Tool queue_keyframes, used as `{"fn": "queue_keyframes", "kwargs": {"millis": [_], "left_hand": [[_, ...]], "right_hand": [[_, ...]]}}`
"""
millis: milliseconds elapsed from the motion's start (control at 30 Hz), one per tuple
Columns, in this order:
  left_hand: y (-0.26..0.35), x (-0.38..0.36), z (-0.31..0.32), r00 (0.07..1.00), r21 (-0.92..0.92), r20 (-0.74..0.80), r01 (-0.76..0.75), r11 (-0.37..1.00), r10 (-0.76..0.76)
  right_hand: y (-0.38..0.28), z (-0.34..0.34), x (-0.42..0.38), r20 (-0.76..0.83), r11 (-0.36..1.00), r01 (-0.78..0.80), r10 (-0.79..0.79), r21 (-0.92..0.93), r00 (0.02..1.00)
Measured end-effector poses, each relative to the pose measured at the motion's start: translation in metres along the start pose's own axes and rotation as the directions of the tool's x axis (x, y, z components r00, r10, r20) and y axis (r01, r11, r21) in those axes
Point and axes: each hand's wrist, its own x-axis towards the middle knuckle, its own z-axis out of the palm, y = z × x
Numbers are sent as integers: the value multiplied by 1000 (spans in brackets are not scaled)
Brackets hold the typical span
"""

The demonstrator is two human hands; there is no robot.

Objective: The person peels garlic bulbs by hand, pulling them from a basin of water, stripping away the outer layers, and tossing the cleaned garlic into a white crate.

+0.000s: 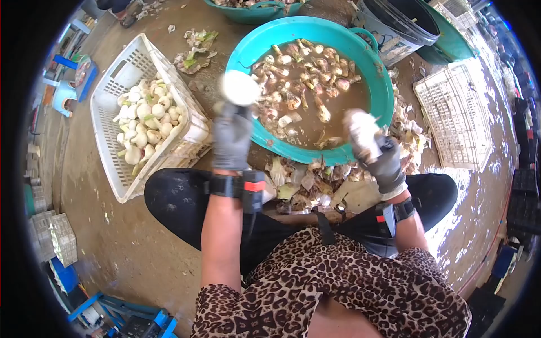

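My left hand (pixel 232 132), in a grey glove, is raised at the near-left rim of a teal tub (pixel 270 142). Its fingers are smeared by motion around a bright white garlic bulb (pixel 240 88). My right hand (pixel 383 160), also gloved, hovers at the tub's near-right rim. A pale blurred shape lies at its fingertips; whether this is garlic or the glove's own fingers cannot be told. Inside the tub, many unpeeled garlic bulbs (pixel 323 114) sit in brown water. Left of my left hand, a white crate (pixel 107 147) holds cleaned white garlic bulbs (pixel 143 115).
Peeled garlic skins (pixel 307 188) are heaped between my legs and the tub. A second teal tub (pixel 256 12) stands behind, with buckets (pixel 389 36) at the back right. Another white crate (pixel 453 115) is on the right. A blue-framed object (pixel 127 315) lies at lower left.
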Motion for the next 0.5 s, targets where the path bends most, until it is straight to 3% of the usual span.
{"fn": "queue_keyframes", "kwargs": {"millis": [33,67,100,133,167,233,300,333,433,500], "left_hand": [[17,7,11,994,-228,-45,-107,968,99],[40,10,13,977,-330,185,-44,943,111],[54,3,37,943,-429,311,30,903,117],[66,-5,54,945,-414,307,23,910,115],[72,-8,62,943,-352,291,-48,935,158],[66,-20,75,938,-249,343,47,967,43],[53,-19,64,907,-124,407,174,977,-110],[45,-17,51,937,-59,323,163,985,-136],[23,-11,21,984,116,62,160,980,-168],[13,-6,7,982,150,12,184,971,-188]], "right_hand": [[-4,1,-3,223,829,-273,184,488,957],[-1,-18,5,668,900,-414,226,135,709],[8,-3,11,757,983,-130,183,-130,627],[14,3,15,721,928,56,248,-369,647],[20,7,22,670,783,228,296,-579,681],[37,16,65,541,840,6,344,-543,768],[64,33,102,277,838,-220,395,-499,876],[74,43,116,278,837,-222,398,-501,874],[85,77,150,208,641,-191,493,-743,844],[81,97,154,213,621,-259,581,-740,786]]}}
